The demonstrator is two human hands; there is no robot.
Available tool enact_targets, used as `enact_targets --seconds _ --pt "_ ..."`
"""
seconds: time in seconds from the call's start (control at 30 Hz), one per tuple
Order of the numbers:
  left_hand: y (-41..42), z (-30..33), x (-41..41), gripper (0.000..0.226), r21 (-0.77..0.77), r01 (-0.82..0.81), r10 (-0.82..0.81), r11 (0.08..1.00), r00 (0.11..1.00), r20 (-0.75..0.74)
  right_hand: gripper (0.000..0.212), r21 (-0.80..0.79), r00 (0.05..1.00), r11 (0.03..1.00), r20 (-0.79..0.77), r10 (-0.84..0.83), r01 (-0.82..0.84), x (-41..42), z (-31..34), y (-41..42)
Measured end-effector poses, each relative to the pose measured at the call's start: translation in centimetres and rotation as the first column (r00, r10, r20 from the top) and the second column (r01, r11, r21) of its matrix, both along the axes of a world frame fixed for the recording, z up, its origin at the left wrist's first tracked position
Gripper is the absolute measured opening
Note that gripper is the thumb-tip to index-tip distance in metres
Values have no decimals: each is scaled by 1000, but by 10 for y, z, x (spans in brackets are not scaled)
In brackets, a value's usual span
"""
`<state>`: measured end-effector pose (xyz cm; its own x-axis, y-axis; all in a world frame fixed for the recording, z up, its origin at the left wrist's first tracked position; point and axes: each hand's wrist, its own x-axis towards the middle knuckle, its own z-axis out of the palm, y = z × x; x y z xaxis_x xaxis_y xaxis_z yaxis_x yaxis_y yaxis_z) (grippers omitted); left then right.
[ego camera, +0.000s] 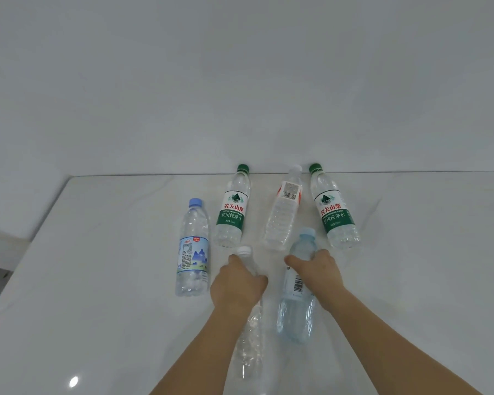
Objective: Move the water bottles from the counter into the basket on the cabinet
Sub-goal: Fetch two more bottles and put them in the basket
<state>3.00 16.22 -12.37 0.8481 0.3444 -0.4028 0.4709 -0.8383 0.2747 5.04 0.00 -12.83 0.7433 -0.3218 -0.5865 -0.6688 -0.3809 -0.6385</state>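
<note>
On the white surface (97, 280), left hand (237, 286) grips a clear bottle (248, 343), right hand (317, 273) a blue-capped bottle (295, 312); pickup step, lifting toward the unseen basket comes next.

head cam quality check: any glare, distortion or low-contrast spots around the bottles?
Head view: soft, even light with faint shadows; one small glare spot on the glossy counter. Wide-angle bend leans the green-cap bottles outward. The clear white-cap bottle in the left hand nearly vanishes against the white; the pale blue bottle in the right hand reads better.
</note>
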Motion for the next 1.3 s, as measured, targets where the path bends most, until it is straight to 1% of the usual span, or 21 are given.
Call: enact_targets --seconds 0.07,0.1,0.13,0.17,0.2,0.27,0.33,0.4,0.43,0.47,0.53,0.6,0.7,0.77,0.83,0.9,1.0,1.1,1.13,1.2,1.3 --pt "2 6 -5 55 -53 -20 20 998 1000 10 70 156 990 978 13 -144 140 -10 7 -4" --pt "5 12 -8 54 -118 -42 43 992 999 7 66 251 974 944 8 -226 217 -16 13 -6" --pt "8 20 -12 53 -223 -83 87 971 996 10 64 319 959 911 16 -281 262 -23 20 -8" --pt "11 30 -18 50 -347 -131 145 929 989 16 63 357 954 896 46 -297 262 -30 30 -10" --pt "15 42 -27 47 -457 -165 199 874 980 27 62 384 955 894 91 -284 229 -38 42 -12" --pt "19 69 -49 43 -589 -169 271 790 958 88 66 365 958 925 209 -194 108 -53 72 -13" --pt "20 98 -71 36 -652 -158 346 742 923 169 68 270 937 963 338 -84 -11 -67 107 -13" --pt "20 129 -91 18 -696 -170 451 697 859 243 57 197 893 979 448 -36 -59 -81 147 -12" --pt "20 144 -98 13 -717 -171 496 675 825 270 49 211 871 976 488 -52 -60 -87 167 -11" --pt "19 160 -103 15 -733 -154 516 663 803 299 41 250 852 966 517 -81 -60 -93 187 -10" --pt "17 191 -110 23 -740 -75 498 668 784 370 31 306 816 947 570 -102 -96 -100 223 -6" --pt "17 220 -113 23 -714 -3 457 700 771 444 24 315 782 939 617 -90 -141 -105 252 1" --pt "23 260 -119 25 -684 66 451 727 705 548 14 335 739 926 666 -102 -175 -113 287 17" --pt "31 282 -124 20 -679 77 473 730 660 584 16 336 719 916 690 -80 -220 -121 302 30" --pt "45 302 -133 25 -664 85 481 743 620 619 26 333 715 905 697 -47 -265 -130 312 44" --pt "65 316 -145 29 -658 86 490 749 596 636 24 324 720 906 694 -30 -273 -135 319 60" --pt "112 328 -174 28 -677 29 559 735 539 630 16 287 693 884 719 56 -369 -147 330 102" --pt "167 337 -210 30 -672 -59 614 738 473 632 24 266 667 836 730 150 -479 -164 341 156" --pt "184 340 -224 32 -669 -87 629 738 446 636 25 269 658 815 733 172 -512 -170 345 176" --pt "218 346 -254 33 -665 -148 663 732 377 647 20 270 635 765 739 225 -585 -187 352 218" --pt "263 357 -305 34 -633 -268 688 726 273 673 15 246 568 663 757 324 -707 -222 358 285"
